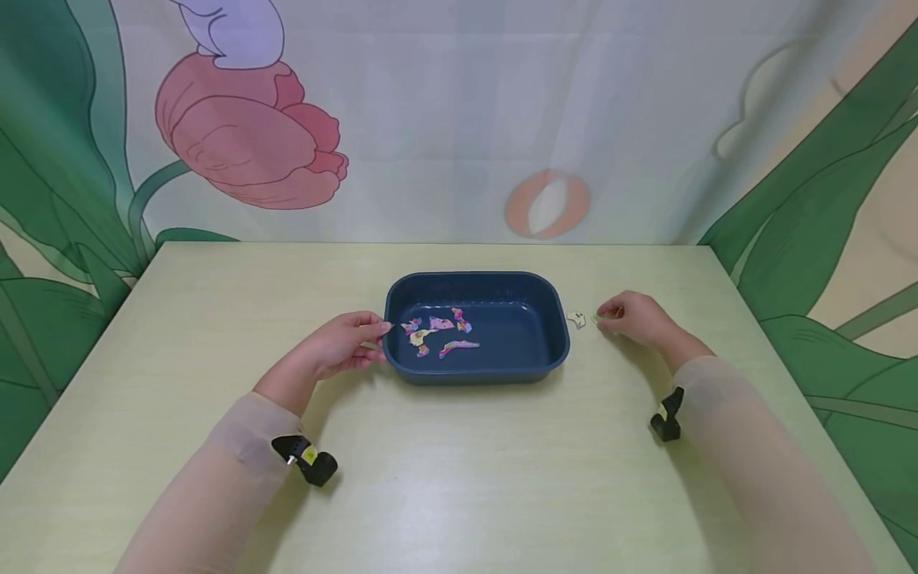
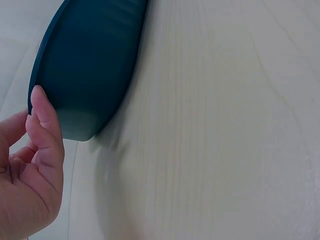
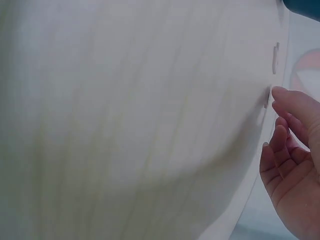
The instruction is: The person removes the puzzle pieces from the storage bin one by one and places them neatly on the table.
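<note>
My left hand [image 1: 351, 344] pinches the left rim of a dark blue rectangular tray [image 1: 502, 375] between thumb and fingers. The left wrist view shows the same tray [image 2: 90, 65] from its side, with the thumb and fingertips at its edge. Inside the tray, toward the left, lie several colourful paper cut-outs [image 1: 441, 324]. To the right of the tray, my right hand [image 1: 634, 317] pinches a small pale flat cut-out [image 1: 594, 318] at the tabletop, its fingertips drawn together. In the right wrist view the fingertips partly hide this piece [image 3: 266, 102].
Another small pale cut-out [image 1: 577, 320] lies on the table between the tray and my right hand. The light wooden table [image 1: 459, 470] ends at a printed curtain [image 1: 430, 159] behind. A small black camera [image 1: 308, 461] is strapped on each sleeve.
</note>
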{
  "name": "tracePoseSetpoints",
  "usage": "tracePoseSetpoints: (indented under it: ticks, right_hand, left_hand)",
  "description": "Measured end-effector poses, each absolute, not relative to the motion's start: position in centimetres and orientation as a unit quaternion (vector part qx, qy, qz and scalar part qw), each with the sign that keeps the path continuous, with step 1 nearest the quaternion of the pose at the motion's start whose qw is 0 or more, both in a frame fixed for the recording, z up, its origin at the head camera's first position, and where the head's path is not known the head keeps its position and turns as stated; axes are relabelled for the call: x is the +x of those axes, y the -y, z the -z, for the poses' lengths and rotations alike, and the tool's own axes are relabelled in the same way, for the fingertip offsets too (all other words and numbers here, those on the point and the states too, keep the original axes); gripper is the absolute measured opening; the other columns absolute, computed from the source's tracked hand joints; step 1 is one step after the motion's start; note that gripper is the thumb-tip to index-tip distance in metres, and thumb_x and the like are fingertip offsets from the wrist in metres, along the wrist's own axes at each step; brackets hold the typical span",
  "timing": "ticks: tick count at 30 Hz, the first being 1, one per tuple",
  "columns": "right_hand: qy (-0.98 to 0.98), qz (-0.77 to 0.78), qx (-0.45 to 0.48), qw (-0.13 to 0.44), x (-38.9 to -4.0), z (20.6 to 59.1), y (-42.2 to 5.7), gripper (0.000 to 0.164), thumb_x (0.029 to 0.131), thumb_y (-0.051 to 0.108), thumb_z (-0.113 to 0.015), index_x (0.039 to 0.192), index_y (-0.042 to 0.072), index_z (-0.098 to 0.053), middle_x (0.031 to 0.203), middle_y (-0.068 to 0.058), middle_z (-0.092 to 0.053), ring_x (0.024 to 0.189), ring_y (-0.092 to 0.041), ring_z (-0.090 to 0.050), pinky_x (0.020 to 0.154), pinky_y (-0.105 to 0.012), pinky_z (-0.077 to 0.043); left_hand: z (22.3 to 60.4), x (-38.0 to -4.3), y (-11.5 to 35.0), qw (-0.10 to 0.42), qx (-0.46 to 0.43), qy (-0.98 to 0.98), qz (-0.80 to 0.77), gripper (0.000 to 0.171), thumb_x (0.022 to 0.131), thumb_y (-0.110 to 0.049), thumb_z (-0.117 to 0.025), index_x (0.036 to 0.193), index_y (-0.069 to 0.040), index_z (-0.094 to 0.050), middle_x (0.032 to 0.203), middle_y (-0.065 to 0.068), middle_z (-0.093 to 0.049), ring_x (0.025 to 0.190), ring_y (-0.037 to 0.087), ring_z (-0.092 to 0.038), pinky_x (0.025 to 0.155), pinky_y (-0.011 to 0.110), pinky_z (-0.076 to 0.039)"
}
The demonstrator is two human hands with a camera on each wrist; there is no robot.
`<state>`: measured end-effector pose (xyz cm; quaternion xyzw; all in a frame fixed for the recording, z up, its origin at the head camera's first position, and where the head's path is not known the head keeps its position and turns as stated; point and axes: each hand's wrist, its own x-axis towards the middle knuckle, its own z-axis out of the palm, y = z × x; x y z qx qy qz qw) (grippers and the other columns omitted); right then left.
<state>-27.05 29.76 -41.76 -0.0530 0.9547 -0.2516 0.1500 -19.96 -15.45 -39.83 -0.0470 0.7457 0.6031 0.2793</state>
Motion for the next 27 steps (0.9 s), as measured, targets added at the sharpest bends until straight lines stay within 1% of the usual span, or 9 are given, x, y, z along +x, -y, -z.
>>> tracePoseSetpoints:
  ticks: [5, 9, 13, 19, 27]
  right_hand:
    - [-0.953, 0.266, -0.031, 0.141, -27.2, 41.3, -30.0, 0.033, 0.09, 0.021, -0.062, 0.118, 0.003, -0.061, 0.107, -0.016, -0.053, 0.094, -0.03, -0.045, 0.079, -0.038, -0.04]
    - [-0.951, 0.284, -0.032, 0.117, -26.9, 40.5, -29.7, 0.036, 0.091, 0.023, -0.062, 0.12, 0.003, -0.059, 0.111, -0.017, -0.052, 0.097, -0.031, -0.043, 0.079, -0.039, -0.04]
    - [-0.946, 0.305, -0.042, 0.098, -26.6, 39.9, -29.4, 0.037, 0.091, 0.022, -0.062, 0.122, 0.002, -0.059, 0.112, -0.018, -0.051, 0.098, -0.031, -0.043, 0.08, -0.039, -0.038]
    - [-0.942, 0.322, -0.05, 0.082, -26.4, 39.5, -28.9, 0.038, 0.09, 0.025, -0.063, 0.121, 0.004, -0.059, 0.112, -0.016, -0.053, 0.098, -0.03, -0.045, 0.081, -0.038, -0.038]
    - [-0.929, 0.357, -0.071, 0.068, -25.7, 38.9, -27.8, 0.042, 0.089, 0.03, -0.064, 0.121, 0.003, -0.06, 0.114, -0.015, -0.055, 0.1, -0.028, -0.046, 0.079, -0.036, -0.039]
  left_hand:
    - [39.7, -19.9, 15.4, 0.279, -0.047, -0.747, -0.602, 0.031, 0.097, -0.027, -0.051, 0.112, 0.0, -0.049, 0.086, 0.006, -0.055, 0.076, 0.019, -0.061, 0.062, 0.022, -0.047]
    - [39.7, -19.9, 15.4, 0.278, -0.047, -0.748, -0.601, 0.031, 0.097, -0.027, -0.051, 0.112, 0.0, -0.049, 0.086, 0.007, -0.055, 0.077, 0.019, -0.061, 0.063, 0.022, -0.048]
    - [39.7, -19.9, 15.4, 0.279, -0.044, -0.747, -0.602, 0.032, 0.097, -0.026, -0.05, 0.113, 0.001, -0.048, 0.086, 0.006, -0.055, 0.076, 0.019, -0.06, 0.063, 0.022, -0.048]
    - [39.8, -19.9, 15.6, 0.278, -0.045, -0.746, -0.603, 0.034, 0.098, -0.026, -0.05, 0.115, 0.002, -0.047, 0.086, 0.006, -0.055, 0.072, 0.016, -0.06, 0.061, 0.021, -0.047]
    - [40.0, -20.0, 15.7, 0.281, -0.025, -0.736, -0.616, 0.028, 0.098, -0.025, -0.05, 0.106, 0.002, -0.047, 0.083, 0.005, -0.055, 0.071, 0.014, -0.06, 0.058, 0.021, -0.045]
